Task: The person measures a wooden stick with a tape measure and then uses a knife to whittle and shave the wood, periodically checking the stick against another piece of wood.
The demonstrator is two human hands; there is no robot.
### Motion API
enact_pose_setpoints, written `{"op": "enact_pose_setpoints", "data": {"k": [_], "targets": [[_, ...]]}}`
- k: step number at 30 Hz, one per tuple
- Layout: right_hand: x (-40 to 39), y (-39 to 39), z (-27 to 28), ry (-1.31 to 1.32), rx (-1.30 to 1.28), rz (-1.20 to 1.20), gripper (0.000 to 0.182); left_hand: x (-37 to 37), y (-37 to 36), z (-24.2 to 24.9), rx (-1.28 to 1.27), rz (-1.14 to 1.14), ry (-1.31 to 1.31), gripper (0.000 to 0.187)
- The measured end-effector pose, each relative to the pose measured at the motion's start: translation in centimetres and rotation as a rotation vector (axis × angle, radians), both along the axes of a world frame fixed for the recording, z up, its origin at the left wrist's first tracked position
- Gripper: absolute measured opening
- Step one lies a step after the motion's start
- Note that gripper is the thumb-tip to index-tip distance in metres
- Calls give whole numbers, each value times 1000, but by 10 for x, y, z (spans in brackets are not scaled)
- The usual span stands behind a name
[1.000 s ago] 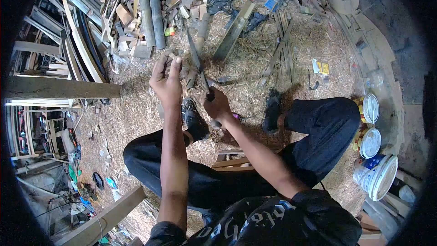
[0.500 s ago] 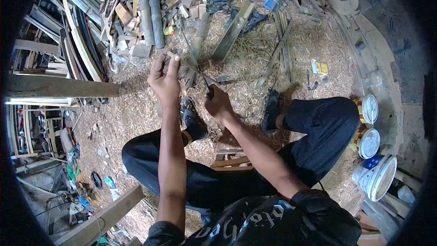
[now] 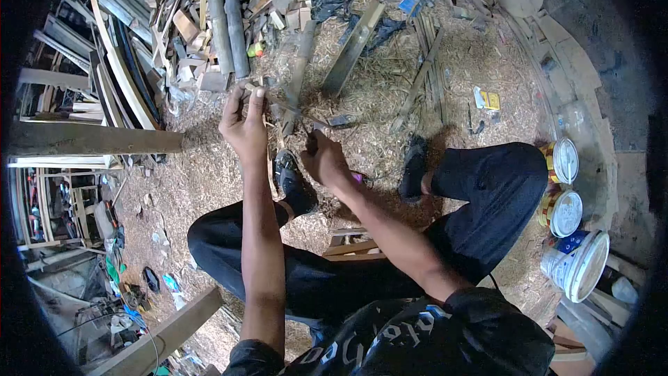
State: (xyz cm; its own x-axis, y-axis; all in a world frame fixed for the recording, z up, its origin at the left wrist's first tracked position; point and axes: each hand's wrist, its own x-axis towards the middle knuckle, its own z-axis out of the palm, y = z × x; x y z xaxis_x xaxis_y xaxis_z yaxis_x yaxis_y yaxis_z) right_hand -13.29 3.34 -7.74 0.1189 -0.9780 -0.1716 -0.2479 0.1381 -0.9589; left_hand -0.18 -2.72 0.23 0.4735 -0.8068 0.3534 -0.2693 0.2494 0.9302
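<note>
The left hand (image 3: 243, 124) is raised in front of the person, its fingers curled together around the top of a thin strip of wood (image 3: 266, 141) that stands nearly upright above the left shoe (image 3: 292, 181). The right hand (image 3: 324, 160) sits just beside it, lower and to the right, fingers clamped on the handle of a knife (image 3: 296, 113) whose blade runs up and to the left, meeting the strip near the left hand's fingertips. The blade is blurred, so its exact edge against the wood cannot be made out. Both hands hover over a floor of wood shavings (image 3: 390, 97). Beyond them lie two grey pipes (image 3: 228, 21) side by side among scrap offcuts, and a long flat board (image 3: 351, 45) rests at a slant. Three paint tubs (image 3: 567, 212) stand well apart at the right
</note>
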Motion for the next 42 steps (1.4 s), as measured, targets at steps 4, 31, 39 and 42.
{"op": "enact_pose_setpoints", "data": {"k": [4, 31, 39, 42], "targets": [[6, 0, 18, 18, -123, 48, 19, 0, 4, -3, 5, 5, -53, 29], [1, -2, -42, 86, -61, -57, 24, -15, 5, 12, 40, -47, -17, 21], [1, 0, -82, 77, -49, -96, 31, -9, -1, 5, 68, -29, 67, 23], [-1, -8, -58, 9, -40, -64, 27, -16, -1, 17, 72, -112, 7, 22]]}}
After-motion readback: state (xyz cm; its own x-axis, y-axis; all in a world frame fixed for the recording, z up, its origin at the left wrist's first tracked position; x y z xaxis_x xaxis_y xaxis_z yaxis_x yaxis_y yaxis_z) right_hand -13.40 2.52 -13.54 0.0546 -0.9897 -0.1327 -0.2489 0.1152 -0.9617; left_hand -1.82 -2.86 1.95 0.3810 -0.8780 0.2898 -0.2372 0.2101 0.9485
